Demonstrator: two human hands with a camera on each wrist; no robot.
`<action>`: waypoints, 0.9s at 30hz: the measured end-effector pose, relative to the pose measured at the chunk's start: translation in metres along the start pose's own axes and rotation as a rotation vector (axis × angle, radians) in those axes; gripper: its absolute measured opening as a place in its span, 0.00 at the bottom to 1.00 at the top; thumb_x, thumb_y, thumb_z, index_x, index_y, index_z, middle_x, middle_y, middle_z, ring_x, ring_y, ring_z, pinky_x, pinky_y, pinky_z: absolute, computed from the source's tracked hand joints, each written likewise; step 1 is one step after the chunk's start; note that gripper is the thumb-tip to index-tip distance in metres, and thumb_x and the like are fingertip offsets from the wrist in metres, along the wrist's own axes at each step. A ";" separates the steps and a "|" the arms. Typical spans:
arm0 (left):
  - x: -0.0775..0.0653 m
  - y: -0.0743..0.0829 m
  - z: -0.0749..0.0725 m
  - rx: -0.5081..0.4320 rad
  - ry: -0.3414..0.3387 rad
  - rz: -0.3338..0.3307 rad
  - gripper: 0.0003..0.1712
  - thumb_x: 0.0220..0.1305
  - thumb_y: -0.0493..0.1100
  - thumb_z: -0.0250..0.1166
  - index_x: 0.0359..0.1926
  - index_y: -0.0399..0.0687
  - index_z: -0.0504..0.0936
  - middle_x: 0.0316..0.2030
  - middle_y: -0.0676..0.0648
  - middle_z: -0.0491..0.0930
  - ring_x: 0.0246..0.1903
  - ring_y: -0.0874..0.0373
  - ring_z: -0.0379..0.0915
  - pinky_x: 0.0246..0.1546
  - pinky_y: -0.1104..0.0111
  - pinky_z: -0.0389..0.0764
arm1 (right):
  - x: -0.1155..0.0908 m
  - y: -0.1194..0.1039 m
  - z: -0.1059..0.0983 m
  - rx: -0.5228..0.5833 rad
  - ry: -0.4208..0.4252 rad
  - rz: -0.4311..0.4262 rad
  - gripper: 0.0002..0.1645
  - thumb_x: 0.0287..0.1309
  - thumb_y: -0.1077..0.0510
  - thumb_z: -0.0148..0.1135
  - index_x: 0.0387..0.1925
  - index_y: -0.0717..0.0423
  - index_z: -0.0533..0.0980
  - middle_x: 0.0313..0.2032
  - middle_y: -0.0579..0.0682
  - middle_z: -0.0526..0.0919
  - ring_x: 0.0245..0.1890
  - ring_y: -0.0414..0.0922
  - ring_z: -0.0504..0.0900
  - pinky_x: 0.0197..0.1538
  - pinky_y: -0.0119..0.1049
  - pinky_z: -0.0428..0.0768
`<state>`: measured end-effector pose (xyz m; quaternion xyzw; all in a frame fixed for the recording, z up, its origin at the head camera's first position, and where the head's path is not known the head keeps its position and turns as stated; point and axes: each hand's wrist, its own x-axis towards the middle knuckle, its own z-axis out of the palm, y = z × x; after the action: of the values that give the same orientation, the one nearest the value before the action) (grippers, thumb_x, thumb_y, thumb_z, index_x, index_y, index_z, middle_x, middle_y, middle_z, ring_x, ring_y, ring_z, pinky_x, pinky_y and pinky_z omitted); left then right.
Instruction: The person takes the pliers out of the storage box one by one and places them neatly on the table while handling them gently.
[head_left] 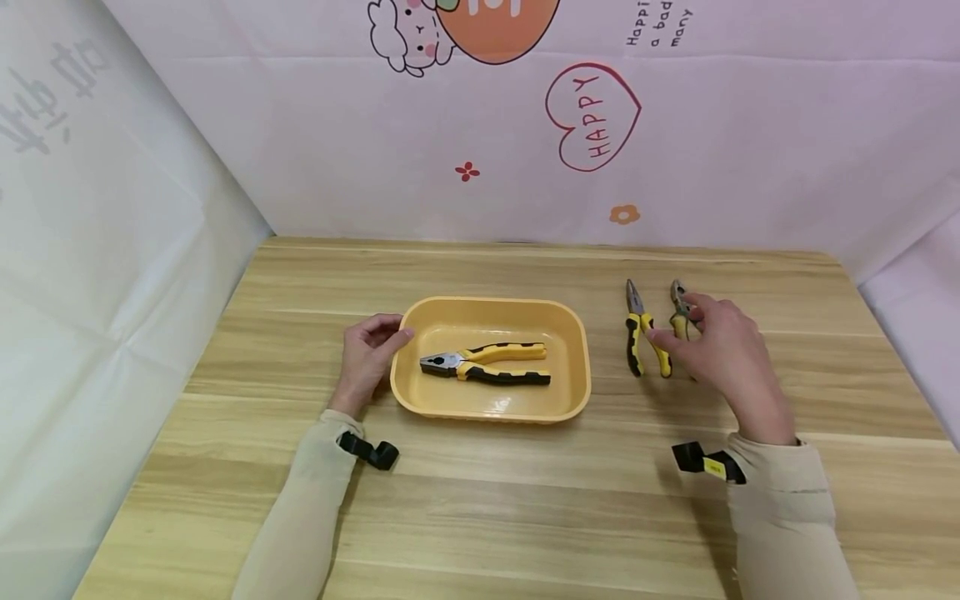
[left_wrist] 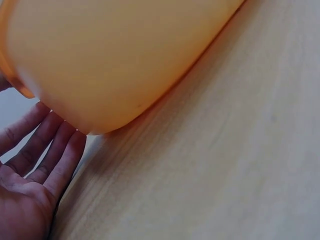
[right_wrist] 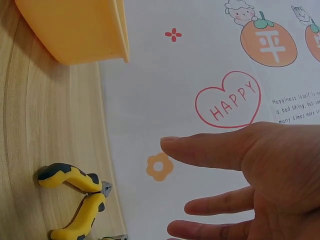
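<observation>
My left hand [head_left: 366,358] grips the left end of a yellow plastic bin [head_left: 573,400], thumb over the rim and fingers against its outer wall, as the left wrist view shows. Inside the bin lie combination pliers [head_left: 504,377] with yellow and black handles, jaws pointing left. Needle-nose pliers [head_left: 634,333] with similar handles lie on the table to the bin's right, nose away from me. Beside them is another pair of pliers [head_left: 680,323], partly hidden by my right hand [head_left: 723,342]. That hand hovers over it, thumb and fingers extended and apart, nothing between them.
A wood-grain table [head_left: 525,500] carries everything. Behind it hangs a white cloth [head_left: 337,150] with cartoon prints and a red heart, and another pale cloth [head_left: 112,275] hangs on the left. Black camera straps [head_left: 367,451] sit on both wrists.
</observation>
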<state>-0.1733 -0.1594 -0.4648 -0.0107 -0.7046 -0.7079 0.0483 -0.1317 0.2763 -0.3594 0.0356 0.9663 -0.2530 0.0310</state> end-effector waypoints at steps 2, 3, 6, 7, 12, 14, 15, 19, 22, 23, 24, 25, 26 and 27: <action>-0.001 0.001 0.000 0.003 -0.001 0.003 0.16 0.61 0.30 0.71 0.48 0.23 0.81 0.39 0.45 0.85 0.37 0.59 0.81 0.40 0.72 0.83 | 0.000 0.000 0.000 -0.001 -0.002 -0.001 0.54 0.62 0.36 0.66 0.70 0.73 0.62 0.57 0.76 0.72 0.55 0.72 0.71 0.48 0.66 0.73; -0.001 0.001 0.000 0.006 -0.003 0.003 0.17 0.61 0.31 0.71 0.48 0.23 0.81 0.39 0.45 0.85 0.37 0.59 0.80 0.40 0.72 0.83 | 0.000 -0.001 0.000 -0.001 -0.004 -0.001 0.53 0.62 0.36 0.66 0.70 0.73 0.62 0.57 0.76 0.72 0.55 0.72 0.70 0.49 0.66 0.73; -0.001 0.002 -0.001 0.021 -0.006 0.003 0.17 0.60 0.31 0.72 0.48 0.24 0.81 0.40 0.42 0.85 0.38 0.58 0.80 0.41 0.72 0.82 | 0.001 -0.001 0.000 -0.004 -0.006 -0.001 0.54 0.62 0.36 0.66 0.70 0.73 0.62 0.57 0.76 0.72 0.54 0.72 0.71 0.49 0.66 0.73; -0.001 0.002 -0.001 0.024 -0.006 0.003 0.17 0.60 0.30 0.71 0.48 0.24 0.81 0.41 0.41 0.85 0.38 0.58 0.80 0.41 0.72 0.82 | 0.001 -0.001 0.000 -0.004 -0.008 -0.002 0.54 0.62 0.36 0.66 0.71 0.73 0.61 0.57 0.76 0.72 0.54 0.72 0.70 0.49 0.66 0.73; -0.001 0.001 -0.001 0.036 -0.011 0.014 0.17 0.59 0.28 0.70 0.49 0.24 0.81 0.43 0.37 0.84 0.38 0.58 0.81 0.41 0.72 0.83 | 0.000 -0.001 0.000 -0.001 -0.014 -0.009 0.55 0.62 0.35 0.66 0.71 0.72 0.61 0.56 0.76 0.73 0.54 0.72 0.72 0.48 0.65 0.74; -0.001 0.001 -0.001 0.039 -0.012 0.021 0.16 0.59 0.28 0.69 0.49 0.24 0.81 0.43 0.36 0.83 0.39 0.58 0.81 0.41 0.72 0.83 | -0.001 -0.001 0.000 0.001 -0.013 -0.012 0.54 0.62 0.35 0.66 0.71 0.72 0.62 0.56 0.76 0.73 0.54 0.72 0.72 0.47 0.65 0.75; -0.001 0.001 -0.001 0.040 -0.012 0.024 0.16 0.59 0.28 0.69 0.49 0.24 0.81 0.44 0.36 0.83 0.39 0.59 0.81 0.42 0.72 0.83 | -0.001 -0.002 0.000 0.003 -0.012 -0.014 0.54 0.61 0.35 0.66 0.71 0.71 0.62 0.56 0.76 0.73 0.55 0.72 0.72 0.47 0.65 0.75; -0.001 0.000 -0.001 0.036 -0.013 0.024 0.17 0.59 0.29 0.69 0.49 0.24 0.82 0.43 0.36 0.83 0.39 0.58 0.81 0.41 0.73 0.83 | -0.001 -0.002 0.000 0.005 -0.008 -0.017 0.54 0.61 0.35 0.67 0.71 0.71 0.62 0.56 0.76 0.73 0.55 0.71 0.72 0.47 0.65 0.75; -0.001 0.000 -0.001 0.037 -0.013 0.016 0.17 0.59 0.28 0.69 0.49 0.24 0.81 0.44 0.35 0.83 0.39 0.58 0.81 0.41 0.73 0.83 | -0.001 -0.002 0.000 0.004 -0.003 -0.019 0.54 0.61 0.35 0.67 0.71 0.71 0.63 0.56 0.76 0.73 0.55 0.71 0.72 0.47 0.65 0.75; -0.001 0.000 -0.001 0.040 -0.012 0.013 0.17 0.59 0.28 0.69 0.49 0.25 0.81 0.44 0.35 0.83 0.39 0.58 0.81 0.41 0.73 0.83 | -0.001 -0.002 0.000 0.003 -0.001 -0.020 0.54 0.61 0.35 0.67 0.71 0.71 0.63 0.56 0.76 0.73 0.55 0.71 0.72 0.47 0.65 0.75; -0.001 0.001 -0.001 0.042 -0.012 0.008 0.17 0.59 0.28 0.69 0.49 0.25 0.81 0.44 0.35 0.83 0.39 0.58 0.80 0.41 0.73 0.83 | -0.002 -0.003 0.000 0.003 0.001 -0.020 0.54 0.61 0.35 0.67 0.71 0.71 0.63 0.56 0.76 0.73 0.55 0.71 0.72 0.48 0.65 0.74; -0.001 0.001 -0.001 0.046 -0.013 0.005 0.17 0.59 0.28 0.69 0.49 0.25 0.81 0.45 0.34 0.82 0.39 0.58 0.80 0.42 0.73 0.83 | -0.002 -0.003 0.000 0.003 0.005 -0.021 0.53 0.61 0.35 0.67 0.71 0.70 0.63 0.56 0.76 0.73 0.55 0.71 0.72 0.48 0.65 0.74; -0.001 0.001 -0.001 0.048 -0.014 0.001 0.17 0.59 0.28 0.69 0.50 0.25 0.81 0.45 0.34 0.82 0.39 0.58 0.80 0.42 0.73 0.83 | -0.002 -0.003 0.000 0.003 0.008 -0.023 0.53 0.61 0.35 0.67 0.71 0.70 0.63 0.55 0.76 0.73 0.55 0.70 0.72 0.48 0.65 0.74; -0.001 0.001 -0.001 0.050 -0.015 -0.003 0.17 0.60 0.28 0.69 0.50 0.25 0.81 0.46 0.34 0.82 0.40 0.58 0.80 0.42 0.73 0.82 | -0.003 -0.004 0.000 0.003 0.012 -0.026 0.53 0.61 0.35 0.67 0.71 0.70 0.63 0.55 0.76 0.73 0.55 0.70 0.72 0.48 0.65 0.74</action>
<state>-0.1722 -0.1599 -0.4637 -0.0138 -0.7224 -0.6900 0.0423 -0.1294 0.2728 -0.3573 0.0247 0.9665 -0.2547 0.0219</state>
